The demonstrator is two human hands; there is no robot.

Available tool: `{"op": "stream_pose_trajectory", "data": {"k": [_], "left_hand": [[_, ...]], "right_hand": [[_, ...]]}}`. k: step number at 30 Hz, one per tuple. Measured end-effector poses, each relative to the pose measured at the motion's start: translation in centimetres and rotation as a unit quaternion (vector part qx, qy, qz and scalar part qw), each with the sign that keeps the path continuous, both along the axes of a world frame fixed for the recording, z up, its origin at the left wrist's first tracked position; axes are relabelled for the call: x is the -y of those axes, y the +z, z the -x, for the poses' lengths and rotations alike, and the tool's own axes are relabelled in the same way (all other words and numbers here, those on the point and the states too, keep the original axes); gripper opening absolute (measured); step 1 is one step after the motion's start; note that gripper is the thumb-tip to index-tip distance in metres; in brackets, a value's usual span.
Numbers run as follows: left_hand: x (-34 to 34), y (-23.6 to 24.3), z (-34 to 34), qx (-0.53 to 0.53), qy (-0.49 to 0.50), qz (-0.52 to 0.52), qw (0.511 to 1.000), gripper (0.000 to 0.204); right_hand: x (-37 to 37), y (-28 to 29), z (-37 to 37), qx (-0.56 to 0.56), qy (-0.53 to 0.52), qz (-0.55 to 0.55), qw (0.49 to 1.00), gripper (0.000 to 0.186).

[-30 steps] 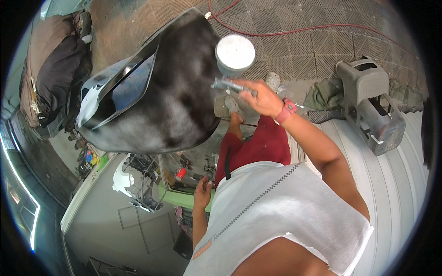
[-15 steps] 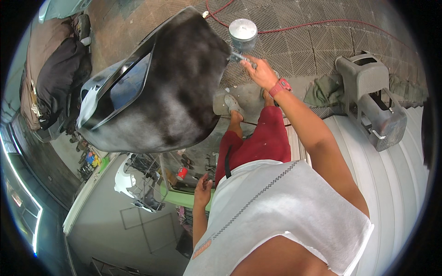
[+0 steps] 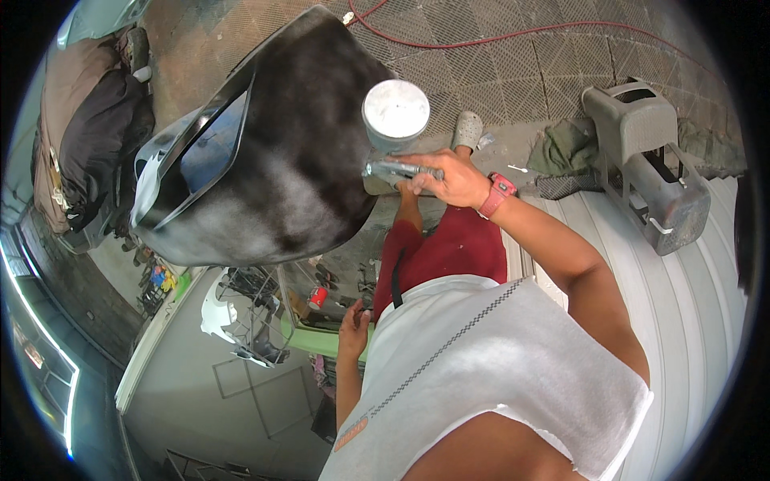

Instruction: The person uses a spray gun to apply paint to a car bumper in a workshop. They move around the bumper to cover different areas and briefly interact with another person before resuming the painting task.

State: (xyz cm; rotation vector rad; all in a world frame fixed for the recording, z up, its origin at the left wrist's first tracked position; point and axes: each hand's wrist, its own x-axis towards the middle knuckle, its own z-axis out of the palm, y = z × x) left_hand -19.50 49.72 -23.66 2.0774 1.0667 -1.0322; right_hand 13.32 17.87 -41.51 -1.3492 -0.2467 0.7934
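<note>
My right hand [image 3: 459,181] is closed around the handle of a spray gun [image 3: 399,169]. A round paint cup [image 3: 395,117] with a whitish top sits on the gun. The nozzle end points left at a large curved car body panel [image 3: 313,144], apparently a bumper, close to its right edge. The panel is black with hazy pale patches along its lower part, and has a long opening on its left side. By my left thigh hangs my left hand [image 3: 353,327], empty, its fingers loosely apart and away from the panel.
A red hose [image 3: 497,40] runs across the patterned floor. At the right stands a grey plastic stool-like piece [image 3: 642,160], beside dark green cloth [image 3: 565,152]. Covered bulky things [image 3: 96,120] stand at the far left. A white body part [image 3: 218,309] hangs near a metal rack.
My right hand has brought the spray gun nearer to me, along the panel's right edge. My feet have shifted. The left hand stays at my side.
</note>
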Motion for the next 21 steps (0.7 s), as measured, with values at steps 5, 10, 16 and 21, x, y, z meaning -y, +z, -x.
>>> {"op": "stream_pose_trajectory", "data": {"k": [5, 10, 16, 21], "left_hand": [[-0.2, -0.3, 1.0, 0.012, 0.022, -0.001, 1.0, 0.051], [-0.1, 0.0, 2.4, 0.006, 0.02, 0.01, 1.0, 0.051], [-0.6, 0.8, 2.7, -0.014, 0.021, -0.019, 1.0, 0.052], [-0.8, 0.7, 1.4, -0.009, 0.004, -0.016, 1.0, 0.051]], "right_hand": [[-0.8, -3.2, 1.3, -0.02, -0.05, 0.04, 0.998, 0.047], [-2.6, -10.8, -1.1, -0.066, -0.154, 0.185, 0.968, 0.056], [-2.9, -16.4, -2.7, -0.051, -0.205, 0.256, 0.943, 0.062], [-1.6, -13.8, 0.1, -0.014, -0.175, 0.218, 0.96, 0.058]]}}
